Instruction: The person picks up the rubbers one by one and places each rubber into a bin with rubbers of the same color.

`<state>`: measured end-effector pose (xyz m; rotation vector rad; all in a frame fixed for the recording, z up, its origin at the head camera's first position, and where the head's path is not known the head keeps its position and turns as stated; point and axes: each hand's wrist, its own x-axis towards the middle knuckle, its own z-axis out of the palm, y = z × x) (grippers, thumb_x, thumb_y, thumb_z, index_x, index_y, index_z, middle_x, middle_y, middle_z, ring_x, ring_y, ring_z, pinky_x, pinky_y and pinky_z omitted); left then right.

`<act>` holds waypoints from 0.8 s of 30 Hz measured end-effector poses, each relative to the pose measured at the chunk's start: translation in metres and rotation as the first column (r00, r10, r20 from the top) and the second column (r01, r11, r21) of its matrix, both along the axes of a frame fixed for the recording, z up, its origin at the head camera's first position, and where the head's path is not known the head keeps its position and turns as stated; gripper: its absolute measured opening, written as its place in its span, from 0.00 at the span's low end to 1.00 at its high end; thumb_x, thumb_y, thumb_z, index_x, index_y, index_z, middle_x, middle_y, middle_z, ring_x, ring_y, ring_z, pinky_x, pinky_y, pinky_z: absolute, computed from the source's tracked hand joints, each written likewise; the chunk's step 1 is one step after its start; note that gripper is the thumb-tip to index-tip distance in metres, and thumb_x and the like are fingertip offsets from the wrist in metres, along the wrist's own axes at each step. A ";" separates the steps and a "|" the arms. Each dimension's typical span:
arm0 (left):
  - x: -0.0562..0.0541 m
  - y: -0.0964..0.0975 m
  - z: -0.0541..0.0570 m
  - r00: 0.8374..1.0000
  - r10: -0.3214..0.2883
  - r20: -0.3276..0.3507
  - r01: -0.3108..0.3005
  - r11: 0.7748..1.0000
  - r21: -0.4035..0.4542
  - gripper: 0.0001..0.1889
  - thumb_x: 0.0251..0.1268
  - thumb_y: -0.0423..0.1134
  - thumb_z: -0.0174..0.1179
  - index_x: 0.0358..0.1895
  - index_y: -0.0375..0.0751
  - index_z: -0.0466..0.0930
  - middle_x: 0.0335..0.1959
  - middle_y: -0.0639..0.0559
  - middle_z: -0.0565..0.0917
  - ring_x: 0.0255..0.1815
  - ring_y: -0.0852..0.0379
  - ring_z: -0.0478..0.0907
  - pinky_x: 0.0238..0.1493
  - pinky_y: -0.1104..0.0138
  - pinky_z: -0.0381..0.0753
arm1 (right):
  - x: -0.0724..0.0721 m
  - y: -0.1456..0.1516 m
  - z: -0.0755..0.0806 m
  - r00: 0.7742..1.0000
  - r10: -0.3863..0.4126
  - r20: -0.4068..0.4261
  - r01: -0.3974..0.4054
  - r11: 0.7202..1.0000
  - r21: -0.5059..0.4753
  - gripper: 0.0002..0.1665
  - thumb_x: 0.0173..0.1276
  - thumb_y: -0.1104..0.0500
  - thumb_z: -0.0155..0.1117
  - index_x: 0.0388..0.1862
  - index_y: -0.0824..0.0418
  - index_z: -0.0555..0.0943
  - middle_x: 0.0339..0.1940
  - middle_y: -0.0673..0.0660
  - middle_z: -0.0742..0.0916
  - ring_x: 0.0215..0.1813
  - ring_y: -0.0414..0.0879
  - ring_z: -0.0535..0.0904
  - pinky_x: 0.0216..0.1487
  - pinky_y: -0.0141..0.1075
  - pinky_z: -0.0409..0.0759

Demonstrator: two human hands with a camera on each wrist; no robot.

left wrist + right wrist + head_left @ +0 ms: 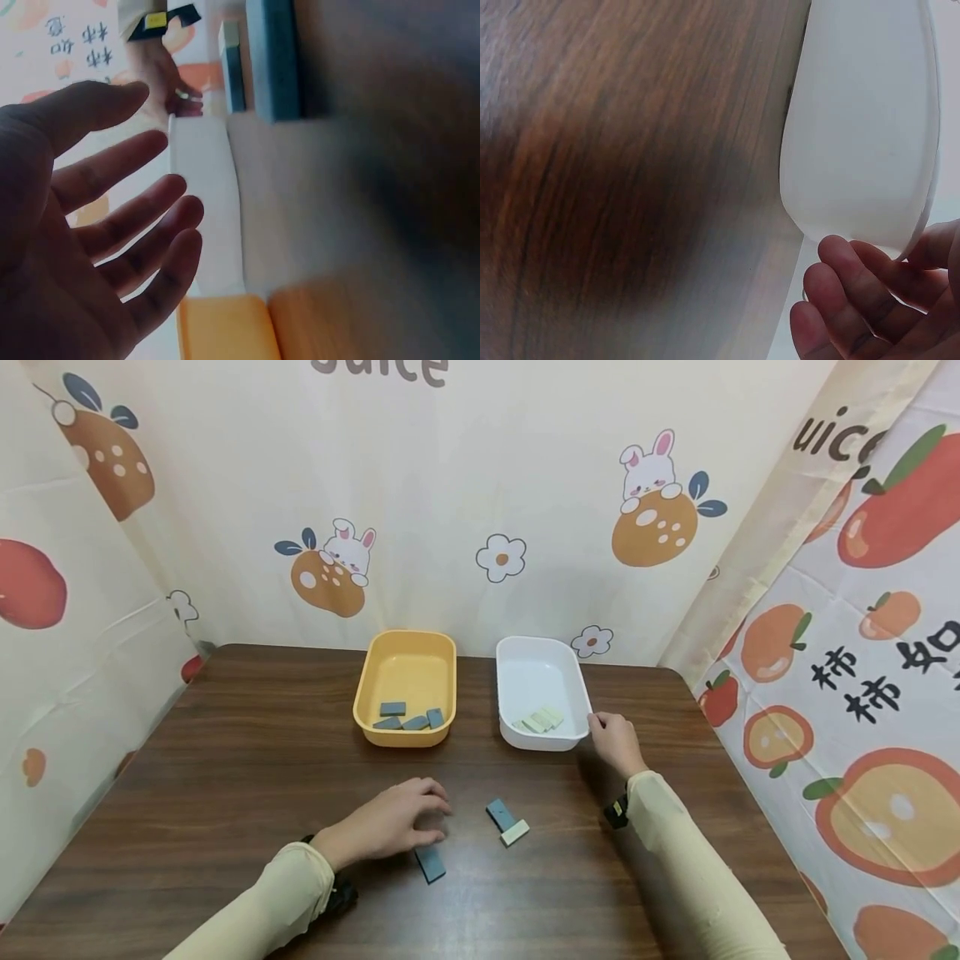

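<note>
Above a blue-grey block (431, 865) on the table, my left hand (397, 820) hovers with fingers loosely bent and spread. The left wrist view shows nothing in that hand (97, 217); a large blue-grey block (274, 60) stands past the thumb. My right hand (617, 743) grips the near right corner of the white plastic bin (543, 742). In the right wrist view, its thumb and index finger pinch the bin's rim (922, 217). Several pale green blocks (542, 720) lie inside the bin. Between the hands, a pale block (515, 833) touches another blue-grey block (499, 814).
A yellow bin (405, 739) holding several blue-grey blocks (392, 708) stands left of the white one. Both are near the back of the dark wooden table (262, 735). Printed curtains (450, 460) rise at the back and both sides.
</note>
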<state>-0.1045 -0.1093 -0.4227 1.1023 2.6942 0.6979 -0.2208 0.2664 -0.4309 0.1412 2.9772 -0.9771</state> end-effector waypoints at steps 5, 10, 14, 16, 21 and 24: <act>0.006 0.005 -0.002 0.994 -0.062 0.086 0.069 0.994 -0.087 0.10 0.62 0.48 0.65 0.44 0.52 0.85 0.50 0.57 0.79 0.51 0.59 0.75 0.54 0.62 0.78 | 0.001 -0.001 0.001 1.000 -0.005 -0.013 0.005 1.000 0.005 0.27 0.78 0.52 0.42 0.58 0.70 0.79 0.37 0.64 0.85 0.34 0.51 0.73 0.34 0.37 0.70; 0.014 0.009 -0.004 0.987 -0.084 0.134 0.099 0.990 -0.105 0.10 0.59 0.48 0.67 0.43 0.54 0.85 0.47 0.62 0.78 0.49 0.64 0.73 0.52 0.66 0.77 | 0.002 -0.001 0.002 1.000 -0.009 -0.009 0.009 1.000 -0.004 0.27 0.78 0.51 0.42 0.57 0.69 0.80 0.37 0.63 0.85 0.34 0.51 0.73 0.33 0.36 0.69; 0.018 0.011 -0.004 0.986 -0.105 0.131 0.120 0.986 -0.117 0.10 0.57 0.49 0.69 0.41 0.54 0.85 0.45 0.62 0.77 0.47 0.64 0.71 0.49 0.67 0.76 | 0.002 -0.001 0.004 1.000 -0.011 -0.003 0.011 1.000 -0.006 0.27 0.79 0.51 0.42 0.57 0.69 0.80 0.35 0.62 0.84 0.33 0.51 0.72 0.33 0.36 0.69; 0.019 0.012 -0.004 0.984 -0.116 0.138 0.134 0.983 -0.125 0.10 0.56 0.49 0.70 0.40 0.54 0.85 0.44 0.63 0.76 0.46 0.65 0.70 0.47 0.69 0.76 | 0.002 -0.001 0.003 1.000 -0.014 0.004 0.014 1.000 -0.006 0.26 0.79 0.51 0.42 0.56 0.68 0.80 0.32 0.61 0.83 0.32 0.50 0.71 0.32 0.36 0.68; 0.022 0.013 -0.008 0.981 -0.133 0.144 0.154 0.978 -0.141 0.09 0.55 0.47 0.71 0.38 0.55 0.85 0.43 0.64 0.76 0.44 0.66 0.68 0.43 0.72 0.74 | 0.003 -0.001 0.002 1.000 -0.019 0.015 0.019 1.000 -0.018 0.26 0.79 0.51 0.42 0.52 0.68 0.81 0.28 0.59 0.81 0.30 0.49 0.70 0.30 0.35 0.68; 0.023 0.012 -0.009 0.983 -0.132 0.124 0.149 0.980 -0.133 0.07 0.55 0.45 0.71 0.36 0.55 0.85 0.41 0.63 0.76 0.42 0.67 0.68 0.43 0.72 0.74 | 0.004 -0.001 0.002 1.000 -0.025 0.013 0.025 0.999 -0.020 0.26 0.79 0.51 0.42 0.50 0.68 0.82 0.30 0.59 0.82 0.31 0.49 0.71 0.30 0.35 0.68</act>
